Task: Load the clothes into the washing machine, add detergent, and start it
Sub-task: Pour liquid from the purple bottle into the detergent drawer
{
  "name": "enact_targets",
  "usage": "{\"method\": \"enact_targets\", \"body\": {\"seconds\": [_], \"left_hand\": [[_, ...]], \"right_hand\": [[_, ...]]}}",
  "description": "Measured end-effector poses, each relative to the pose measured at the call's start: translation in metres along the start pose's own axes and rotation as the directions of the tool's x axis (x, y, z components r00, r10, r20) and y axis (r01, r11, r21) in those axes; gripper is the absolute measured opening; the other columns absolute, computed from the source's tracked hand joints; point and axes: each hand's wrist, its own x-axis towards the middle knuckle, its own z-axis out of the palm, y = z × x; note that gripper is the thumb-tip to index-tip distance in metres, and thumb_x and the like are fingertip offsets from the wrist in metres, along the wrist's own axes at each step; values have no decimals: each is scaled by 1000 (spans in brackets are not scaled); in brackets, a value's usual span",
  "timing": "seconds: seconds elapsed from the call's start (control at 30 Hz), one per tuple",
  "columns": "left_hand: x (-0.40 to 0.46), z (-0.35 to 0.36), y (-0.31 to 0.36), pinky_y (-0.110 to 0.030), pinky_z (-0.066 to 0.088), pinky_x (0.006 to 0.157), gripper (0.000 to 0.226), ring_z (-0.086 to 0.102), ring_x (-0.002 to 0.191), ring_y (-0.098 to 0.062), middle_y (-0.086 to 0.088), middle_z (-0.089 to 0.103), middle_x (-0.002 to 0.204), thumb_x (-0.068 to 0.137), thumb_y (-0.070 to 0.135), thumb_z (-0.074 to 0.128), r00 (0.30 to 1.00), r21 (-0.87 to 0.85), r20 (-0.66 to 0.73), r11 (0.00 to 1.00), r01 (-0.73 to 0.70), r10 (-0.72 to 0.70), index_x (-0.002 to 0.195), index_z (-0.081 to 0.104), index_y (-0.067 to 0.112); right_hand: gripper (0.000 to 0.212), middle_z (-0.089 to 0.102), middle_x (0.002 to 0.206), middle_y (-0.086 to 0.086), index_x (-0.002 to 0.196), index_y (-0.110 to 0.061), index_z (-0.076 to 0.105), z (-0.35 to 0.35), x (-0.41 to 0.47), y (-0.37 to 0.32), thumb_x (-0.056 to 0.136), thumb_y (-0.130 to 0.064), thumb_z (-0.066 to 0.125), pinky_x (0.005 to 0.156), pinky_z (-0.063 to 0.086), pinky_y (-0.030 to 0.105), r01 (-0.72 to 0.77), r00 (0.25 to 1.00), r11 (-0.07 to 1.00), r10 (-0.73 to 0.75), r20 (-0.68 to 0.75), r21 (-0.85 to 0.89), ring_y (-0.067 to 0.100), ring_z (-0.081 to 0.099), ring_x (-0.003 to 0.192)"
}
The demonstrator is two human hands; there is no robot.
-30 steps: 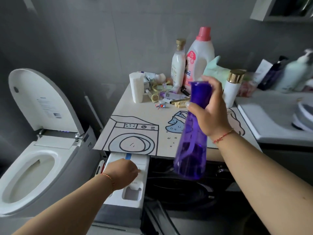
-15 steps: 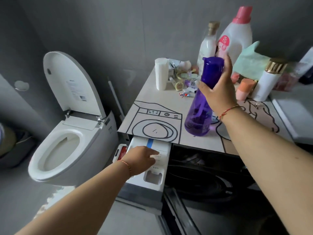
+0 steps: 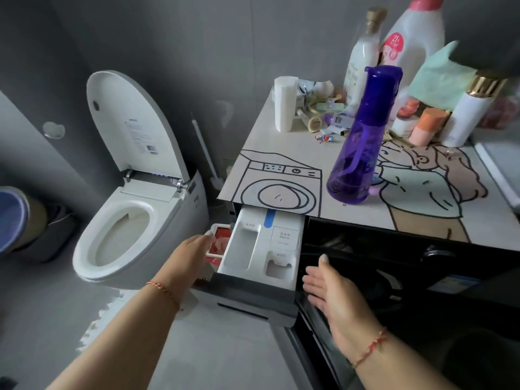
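The white detergent drawer (image 3: 263, 247) stands pulled out of the black washing machine (image 3: 408, 266), its compartments showing. A purple bottle (image 3: 363, 142) stands upright on the machine's illustrated top mat (image 3: 281, 153), with no hand on it. My left hand (image 3: 194, 251) is at the drawer's left side, fingers loosely curled and holding nothing. My right hand (image 3: 334, 294) is open, palm turned left, just right of the drawer's front corner. The machine's open door (image 3: 323, 347) hangs below my right hand. No clothes are visible in the dark drum.
A toilet (image 3: 135, 218) with its lid up stands to the left. A small red and white container (image 3: 218, 240) sits between toilet and drawer. Bottles, a white cup (image 3: 285, 106) and small clutter crowd the back of the machine top. A blue bin (image 3: 14, 220) is at far left.
My right hand set the purple bottle down on the mat, let go and dropped beside the drawer. My left hand slid off the drawer top to its left side.
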Motion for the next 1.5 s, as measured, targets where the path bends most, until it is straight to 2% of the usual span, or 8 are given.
{"method": "enact_targets", "body": {"seconds": [0.1,0.2,0.57,0.67,0.83,1.1,1.27,1.5], "left_hand": [[-15,-9,-16,-22,44,84,19,57,96,-15,-1,63,110,87,22,63,976,206,219,978,-45,-1,105,61,28],[-14,-12,-35,-35,30,113,78,41,131,-15,6,45,142,70,46,76,910,677,408,643,-359,80,139,41,32],[10,-3,-50,-36,1,121,120,0,148,-18,4,1,161,65,54,76,829,764,431,345,-545,357,150,-6,30],[19,0,-50,-32,-1,120,116,-6,148,-16,4,-8,161,71,53,71,817,762,411,339,-552,405,150,-10,27],[43,13,-35,-34,-3,121,115,-11,147,-18,0,-11,160,73,52,69,842,794,311,365,-485,441,150,-11,21],[94,35,3,-42,-7,120,94,-6,148,-13,2,2,161,82,41,60,830,859,308,239,-453,465,151,-1,22],[113,43,19,-45,-2,120,77,31,139,-13,9,40,146,79,46,63,794,870,278,208,-446,540,145,29,26],[122,50,31,-37,-11,116,50,55,116,-16,7,61,118,84,50,56,736,928,273,33,-372,619,129,51,29]], "right_hand": [[26,55,124,-7,116,-24,57,6,-17,11,91,-31,55,105,35,23,218,975,904,-183,129,-367,7,51,115],[57,41,127,-20,130,-27,48,12,-21,20,78,-38,70,102,24,9,399,909,485,-321,266,-778,0,39,123],[75,37,148,-6,138,-22,42,11,6,24,74,-49,70,109,9,17,455,814,141,-467,346,-879,12,29,140],[74,56,134,3,128,-15,54,10,15,29,65,-46,78,106,27,27,394,785,44,-535,312,-918,22,50,128],[89,61,127,13,125,-7,55,8,47,14,53,-51,84,99,43,43,282,762,23,-613,210,-959,29,58,118],[94,36,149,11,143,-9,29,-3,101,-27,73,-62,62,117,19,39,211,785,2,-596,168,-978,25,31,139],[65,67,105,6,111,-10,63,-9,125,-33,66,-56,72,88,48,38,187,701,-67,-689,181,-980,27,62,99],[39,60,72,-1,75,-17,63,-7,140,-36,57,-46,82,68,46,33,143,598,-104,-784,169,-984,23,57,71]]}}
